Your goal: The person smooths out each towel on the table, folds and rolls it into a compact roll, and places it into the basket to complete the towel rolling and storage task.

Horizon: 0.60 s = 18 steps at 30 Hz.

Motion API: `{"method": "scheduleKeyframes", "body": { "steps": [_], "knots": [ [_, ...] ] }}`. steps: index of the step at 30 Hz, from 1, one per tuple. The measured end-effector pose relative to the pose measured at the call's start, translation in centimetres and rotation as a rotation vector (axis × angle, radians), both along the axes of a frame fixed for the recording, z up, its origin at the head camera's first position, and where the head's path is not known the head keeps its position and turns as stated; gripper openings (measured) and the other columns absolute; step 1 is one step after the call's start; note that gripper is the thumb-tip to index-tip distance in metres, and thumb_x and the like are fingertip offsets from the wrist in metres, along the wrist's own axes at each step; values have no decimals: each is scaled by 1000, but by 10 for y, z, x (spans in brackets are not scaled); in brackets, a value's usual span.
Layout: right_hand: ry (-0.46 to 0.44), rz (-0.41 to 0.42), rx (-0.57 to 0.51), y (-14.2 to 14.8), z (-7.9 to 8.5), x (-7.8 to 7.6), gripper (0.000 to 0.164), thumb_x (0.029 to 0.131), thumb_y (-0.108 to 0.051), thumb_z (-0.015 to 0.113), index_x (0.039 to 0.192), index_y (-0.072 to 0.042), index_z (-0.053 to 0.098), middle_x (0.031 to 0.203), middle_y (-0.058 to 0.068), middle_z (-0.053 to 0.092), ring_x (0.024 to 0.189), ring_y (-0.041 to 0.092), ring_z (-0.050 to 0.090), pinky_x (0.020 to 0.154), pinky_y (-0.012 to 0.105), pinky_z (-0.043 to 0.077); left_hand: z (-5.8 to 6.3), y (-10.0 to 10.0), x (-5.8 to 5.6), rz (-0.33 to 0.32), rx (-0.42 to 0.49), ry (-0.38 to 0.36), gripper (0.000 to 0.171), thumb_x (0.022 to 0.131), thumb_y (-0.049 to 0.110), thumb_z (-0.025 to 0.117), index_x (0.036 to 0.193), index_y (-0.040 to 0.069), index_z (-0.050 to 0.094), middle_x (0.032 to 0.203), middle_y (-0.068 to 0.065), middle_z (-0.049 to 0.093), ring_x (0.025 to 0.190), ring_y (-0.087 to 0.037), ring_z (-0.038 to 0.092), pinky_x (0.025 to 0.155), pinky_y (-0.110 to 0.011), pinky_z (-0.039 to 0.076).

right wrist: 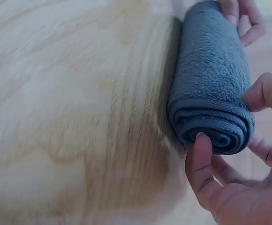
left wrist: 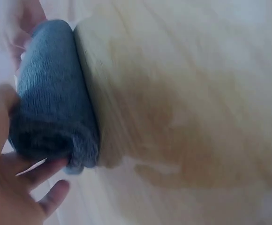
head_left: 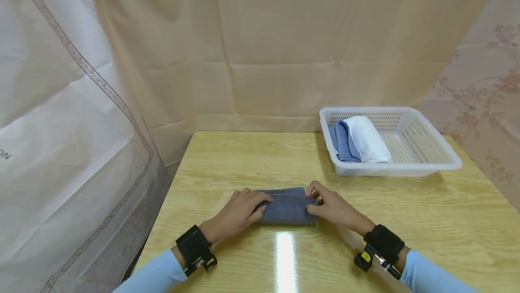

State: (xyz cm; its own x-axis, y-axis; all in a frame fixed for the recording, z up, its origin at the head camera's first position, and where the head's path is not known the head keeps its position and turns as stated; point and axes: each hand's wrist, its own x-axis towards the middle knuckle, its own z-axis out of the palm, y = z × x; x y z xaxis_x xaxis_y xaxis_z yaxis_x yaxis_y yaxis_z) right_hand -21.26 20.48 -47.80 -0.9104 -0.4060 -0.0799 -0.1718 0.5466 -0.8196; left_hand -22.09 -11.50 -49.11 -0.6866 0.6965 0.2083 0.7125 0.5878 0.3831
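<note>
A dark blue-grey towel (head_left: 287, 210), rolled up, lies crosswise on the wooden table. A flap of its cloth shows along the far side. My left hand (head_left: 243, 211) holds the roll's left end, thumb on the near side and fingers over the top. At the other end, my right hand (head_left: 332, 206) grips the roll between thumb and fingers. Spiral layers of the towel (right wrist: 215, 65) show in the right wrist view, where one finger of the right hand (right wrist: 248, 192) touches the coiled end. In the left wrist view, fingers of the left hand (left wrist: 14, 187) reach under the roll's end.
A white plastic basket (head_left: 406, 166) stands at the table's back right. Inside it, a white towel (head_left: 367, 141) leans beside a folded blue towel (head_left: 347, 144). Beige cloth (head_left: 268, 49) hangs behind the table (head_left: 227, 157), and pale sheeting (head_left: 81, 148) hangs on the left.
</note>
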Motion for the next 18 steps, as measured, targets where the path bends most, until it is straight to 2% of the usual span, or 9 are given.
{"method": "scheduleKeyframes", "body": {
  "steps": [3, 4, 6, 9, 11, 14, 18],
  "knots": [
    [174, 18, 48, -4, 1, 4, 17, 94, -10, 73, 103, -14, 60, 101, 3, 57, 73, 12, 50, 63, 28, 45, -1, 1, 4, -4, -14, 121, 32, 109, 27, 51, 137, 21, 64, 141, -2, 60, 124, -23, 53, 95, -46, 43],
    [245, 27, 80, -6, 2, 6, 16, 93, -8, 74, 101, -13, 62, 99, 4, 56, 70, 14, 49, 62, 28, 45, -1, 1, 6, -3, -22, 160, 32, 108, 27, 53, 137, 20, 66, 142, -3, 59, 126, -24, 52, 95, -46, 43],
    [423, 44, 192, -10, 4, 10, 14, 91, -7, 76, 101, -11, 66, 98, 3, 58, 76, 15, 54, 66, 30, 49, 0, 0, 7, -1, -49, 219, 35, 105, 31, 58, 137, 19, 66, 143, -4, 58, 127, -24, 52, 95, -45, 43],
    [680, 75, 375, -16, 5, 18, 15, 89, -9, 76, 104, -5, 72, 101, 6, 63, 86, 20, 58, 74, 34, 53, 2, -1, 8, -9, -98, 261, 45, 100, 42, 65, 139, 18, 64, 144, -3, 58, 128, -23, 52, 96, -45, 43],
    [796, 105, 486, -18, 4, 23, 21, 91, -12, 73, 108, 0, 74, 106, 10, 67, 93, 25, 60, 80, 39, 53, 4, -2, 9, -23, -130, 273, 55, 97, 47, 69, 141, 17, 63, 144, -3, 58, 128, -23, 52, 96, -45, 43],
    [853, 154, 596, -19, 2, 27, 40, 94, -25, 73, 117, 8, 71, 113, 17, 70, 98, 30, 61, 87, 42, 52, 5, -3, 9, -49, -151, 268, 62, 93, 49, 74, 143, 15, 61, 144, -4, 58, 128, -24, 53, 96, -45, 44],
    [829, 203, 669, -18, 0, 28, 70, 89, -46, 80, 126, 12, 66, 119, 20, 68, 101, 31, 59, 91, 43, 51, 7, -2, 8, -68, -133, 247, 63, 91, 46, 78, 142, 14, 61, 142, -5, 59, 127, -24, 53, 95, -43, 44]
  ]
}}
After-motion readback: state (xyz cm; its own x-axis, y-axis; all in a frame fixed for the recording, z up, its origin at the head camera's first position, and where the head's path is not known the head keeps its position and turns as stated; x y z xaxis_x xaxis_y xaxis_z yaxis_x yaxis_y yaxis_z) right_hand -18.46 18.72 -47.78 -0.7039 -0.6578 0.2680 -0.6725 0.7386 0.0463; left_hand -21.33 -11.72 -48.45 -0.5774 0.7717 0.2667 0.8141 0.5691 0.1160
